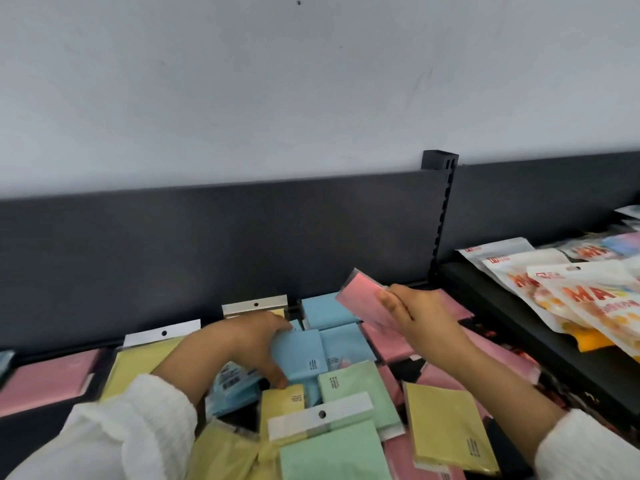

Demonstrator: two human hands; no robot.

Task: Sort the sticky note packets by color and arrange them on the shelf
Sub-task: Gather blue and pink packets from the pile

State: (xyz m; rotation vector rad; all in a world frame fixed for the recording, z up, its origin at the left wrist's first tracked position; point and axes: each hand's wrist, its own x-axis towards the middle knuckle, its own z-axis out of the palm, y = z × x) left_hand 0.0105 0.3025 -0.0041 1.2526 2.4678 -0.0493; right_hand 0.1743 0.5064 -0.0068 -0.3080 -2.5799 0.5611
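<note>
Packets (346,386) mostly a mixed heap on shelf (519,344) | right hand (426,317) fingers clamped on pink packet (363,299), held up | left hand (249,344) fingers gripped blue one (299,355) | sorting looked barely half done, tbh

The sticky note packets (300,355) look like matt pastel paper sealed in thin, faintly shiny clear plastic, with white card hang tabs (320,415). The shelf (540,344) and its back panel (242,244) read as smooth, matt dark painted metal. Both sleeves (138,420) are white, ribbed, soft cloth, and the pouches (588,292) at right are glossy plastic.
</note>
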